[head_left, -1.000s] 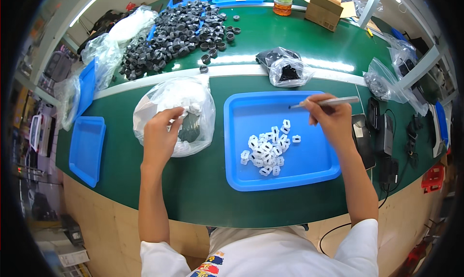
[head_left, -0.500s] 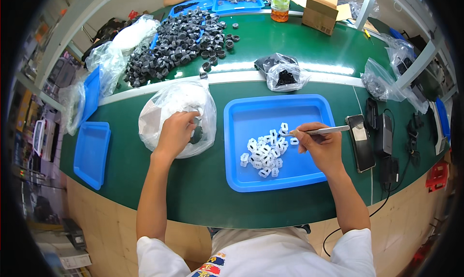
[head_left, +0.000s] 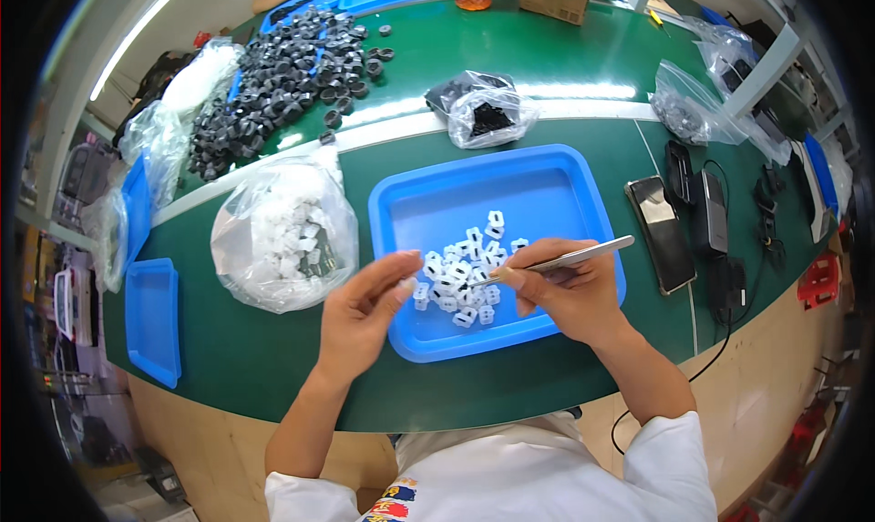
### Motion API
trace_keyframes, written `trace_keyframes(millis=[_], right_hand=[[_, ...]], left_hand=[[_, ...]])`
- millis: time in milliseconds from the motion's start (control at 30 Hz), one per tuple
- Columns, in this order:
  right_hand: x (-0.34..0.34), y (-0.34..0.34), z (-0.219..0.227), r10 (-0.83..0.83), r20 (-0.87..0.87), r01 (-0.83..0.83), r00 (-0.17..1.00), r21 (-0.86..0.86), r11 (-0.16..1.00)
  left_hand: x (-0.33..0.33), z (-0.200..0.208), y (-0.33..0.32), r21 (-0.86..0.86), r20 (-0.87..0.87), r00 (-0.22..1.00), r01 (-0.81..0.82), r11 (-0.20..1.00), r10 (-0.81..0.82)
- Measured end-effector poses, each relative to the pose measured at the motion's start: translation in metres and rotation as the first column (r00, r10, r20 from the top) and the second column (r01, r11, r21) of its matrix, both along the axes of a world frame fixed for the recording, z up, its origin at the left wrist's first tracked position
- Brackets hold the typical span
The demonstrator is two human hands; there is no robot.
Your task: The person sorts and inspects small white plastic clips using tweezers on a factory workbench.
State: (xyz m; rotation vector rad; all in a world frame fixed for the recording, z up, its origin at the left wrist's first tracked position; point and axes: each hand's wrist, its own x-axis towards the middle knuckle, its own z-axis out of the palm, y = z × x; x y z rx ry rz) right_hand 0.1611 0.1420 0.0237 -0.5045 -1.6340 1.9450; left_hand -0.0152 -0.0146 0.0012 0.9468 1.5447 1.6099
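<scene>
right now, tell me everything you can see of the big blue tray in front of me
The blue tray is shallow and rectangular, with rounded corners, a raised rim and a smooth, plastic-looking surface. It lies flat on the green table. Small white pieces sit heaped on its near left part, leaving the far part bare. The left hand overlaps its left edge and the right hand its right part; whether either touches it is unclear.

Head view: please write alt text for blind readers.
The right hand holds metal tweezers at white plastic parts in a blue tray; the left hand is at its left edge. Farther left, a clear bag holds white pieces.
</scene>
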Motion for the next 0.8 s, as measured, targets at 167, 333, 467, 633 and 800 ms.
trace_keyframes(millis=[167, 333, 467, 633, 800], right_hand=[[-0.001, 0.003, -0.009, -0.033, 0.012, 0.033, 0.999, 0.037, 0.999], [0.003, 0.003, -0.009, 0.013, 0.021, -0.014, 1.0, 0.03, 0.999], [0.004, 0.007, -0.012, 0.056, 0.047, -0.055, 0.997, -0.019, 0.998], [0.005, 0.006, -0.012, 0.055, 0.049, -0.054, 0.997, -0.028, 0.998], [0.003, 0.003, -0.013, 0.058, 0.053, -0.058, 0.997, -0.001, 0.998]], left_hand=[[0.019, -0.002, 0.015, 0.032, 0.126, 0.985, 0.115, 0.993, -0.118], [0.023, -0.01, 0.023, -0.078, 0.631, 0.775, 0.022, 0.997, 0.032], [0.025, -0.009, 0.024, -0.076, 0.689, 0.724, 0.024, 0.997, 0.035], [0.023, -0.011, 0.022, -0.04, 0.574, 0.818, 0.078, 0.996, -0.041], [0.028, -0.008, 0.021, -0.085, 0.639, 0.769, 0.049, 0.995, 0.017]])
